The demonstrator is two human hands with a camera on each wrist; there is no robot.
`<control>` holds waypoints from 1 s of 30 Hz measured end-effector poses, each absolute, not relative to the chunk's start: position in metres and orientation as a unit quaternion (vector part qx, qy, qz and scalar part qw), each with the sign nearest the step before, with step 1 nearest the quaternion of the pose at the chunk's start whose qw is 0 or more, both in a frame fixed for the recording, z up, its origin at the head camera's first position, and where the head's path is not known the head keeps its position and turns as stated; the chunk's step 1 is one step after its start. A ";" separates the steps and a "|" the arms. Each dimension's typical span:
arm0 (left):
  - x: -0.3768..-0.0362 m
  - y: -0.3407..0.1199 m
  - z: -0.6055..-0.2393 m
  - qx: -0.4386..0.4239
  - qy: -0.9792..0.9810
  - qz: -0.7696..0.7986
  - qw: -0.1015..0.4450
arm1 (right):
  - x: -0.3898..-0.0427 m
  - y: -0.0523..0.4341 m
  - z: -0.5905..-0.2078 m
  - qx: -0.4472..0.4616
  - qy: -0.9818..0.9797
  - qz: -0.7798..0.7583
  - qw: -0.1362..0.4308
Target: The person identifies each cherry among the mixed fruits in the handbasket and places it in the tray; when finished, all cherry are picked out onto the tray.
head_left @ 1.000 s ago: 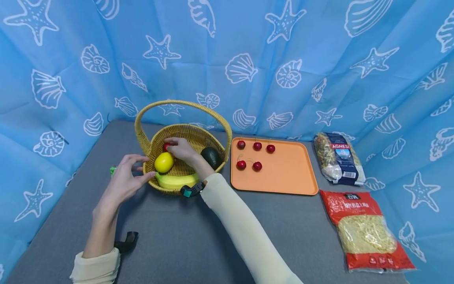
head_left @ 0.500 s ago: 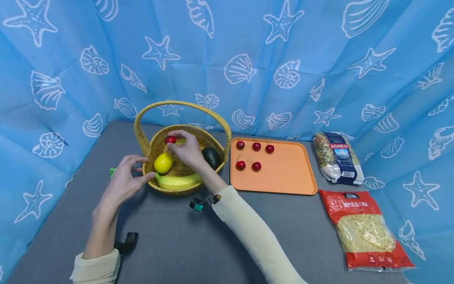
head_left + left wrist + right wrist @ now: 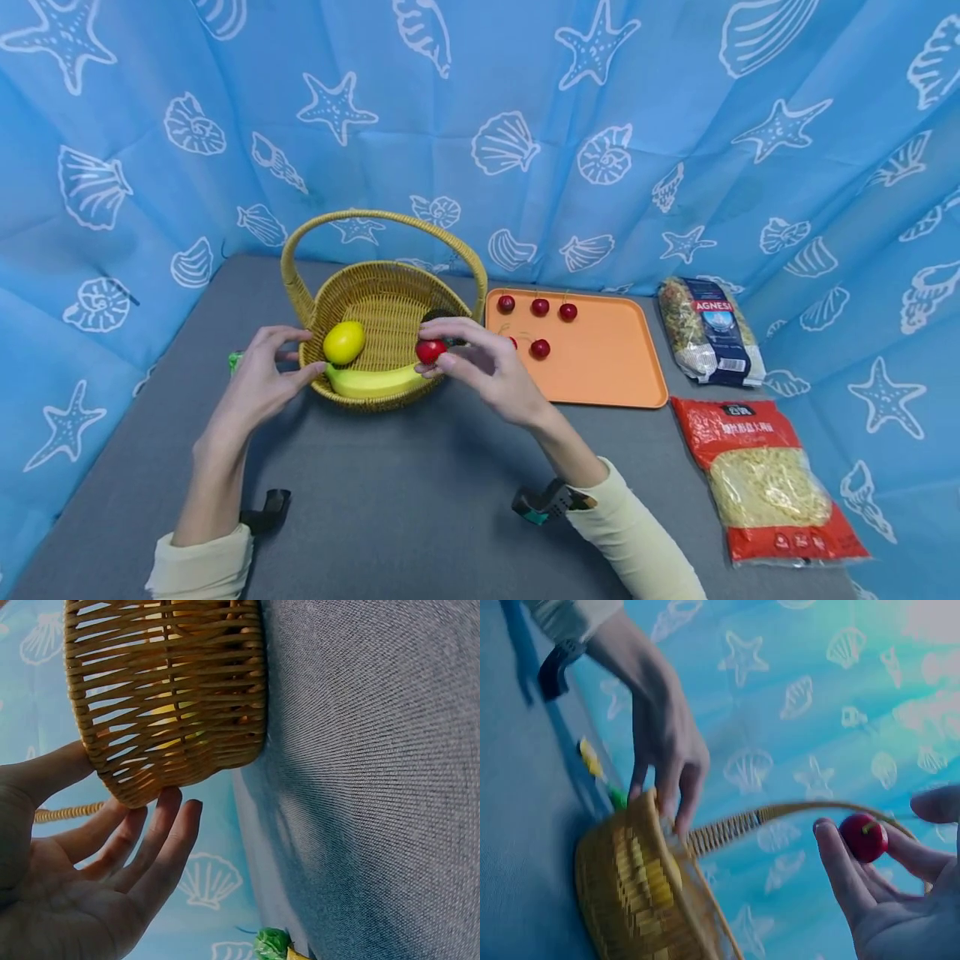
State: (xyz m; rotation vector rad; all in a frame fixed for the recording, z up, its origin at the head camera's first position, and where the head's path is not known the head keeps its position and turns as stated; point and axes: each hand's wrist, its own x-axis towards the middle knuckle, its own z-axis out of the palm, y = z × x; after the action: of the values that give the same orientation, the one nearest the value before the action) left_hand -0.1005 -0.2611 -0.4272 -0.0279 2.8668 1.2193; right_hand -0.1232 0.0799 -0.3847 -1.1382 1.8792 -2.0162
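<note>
My right hand (image 3: 444,357) pinches a red cherry (image 3: 431,351) between thumb and fingers, just over the near right rim of a wicker basket (image 3: 352,287). The right wrist view shows the same cherry (image 3: 863,837) at my fingertips (image 3: 829,841). The basket holds a lemon (image 3: 344,342), a banana (image 3: 371,382) and a dark avocado (image 3: 435,316), mostly hidden behind my fingers. My left hand (image 3: 296,354) rests against the basket's left wall with fairly straight fingers (image 3: 161,840) beside the weave (image 3: 172,697). Several cherries (image 3: 539,307) lie on the orange tray (image 3: 607,371).
The grey table (image 3: 390,492) is walled by a blue seashell curtain (image 3: 525,125). Two pasta bags lie at the right, a dark one (image 3: 708,329) and a red one (image 3: 765,479). A small green item (image 3: 236,360) sits left of the basket. A black strap (image 3: 270,507) lies by my left forearm.
My right hand has lifted the cherry out of the basket's back left and carried it right and nearer, to the front right rim. The left hand has stayed on the basket.
</note>
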 end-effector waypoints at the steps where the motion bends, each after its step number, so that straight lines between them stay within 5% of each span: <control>1: -0.100 -0.261 -0.427 -0.009 0.920 0.391 0.012 | -0.122 0.090 -0.385 -0.380 0.626 -0.676 0.083; 14: -0.099 -0.259 -0.425 -0.014 0.922 0.386 0.009 | -0.152 0.181 -0.416 -0.225 0.758 -0.613 0.012; 30: -0.099 -0.258 -0.426 -0.013 0.923 0.386 0.007 | -0.183 0.203 -0.445 -0.143 0.803 -0.577 -0.039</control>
State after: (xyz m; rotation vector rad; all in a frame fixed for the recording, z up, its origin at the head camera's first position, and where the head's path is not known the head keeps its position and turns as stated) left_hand -0.0993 -0.2584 -0.4262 -0.0402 2.8859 1.2063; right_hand -0.1828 0.2029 -0.4454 -0.4615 2.5884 -1.8591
